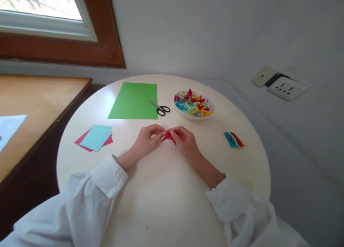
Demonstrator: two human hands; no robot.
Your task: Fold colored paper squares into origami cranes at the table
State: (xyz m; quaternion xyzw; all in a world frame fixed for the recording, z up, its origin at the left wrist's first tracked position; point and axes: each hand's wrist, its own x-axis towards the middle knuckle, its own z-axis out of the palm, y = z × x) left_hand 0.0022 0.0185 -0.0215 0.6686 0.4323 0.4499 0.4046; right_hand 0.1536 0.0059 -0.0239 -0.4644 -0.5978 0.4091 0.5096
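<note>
- Over the white tabletop (161,204), my left grip (152,135) and right grip (184,138) pinch a red folded paper (167,135).
- Beyond them, black-handled scissors (159,107) lie partly on a green sheet (133,100).

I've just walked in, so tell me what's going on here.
A person's left hand and right hand hold a folded red paper piece between them over a round white table. Beyond the hands, scissors lie partly on a green sheet, beside a bowl of colorful folded paper pieces.
</note>
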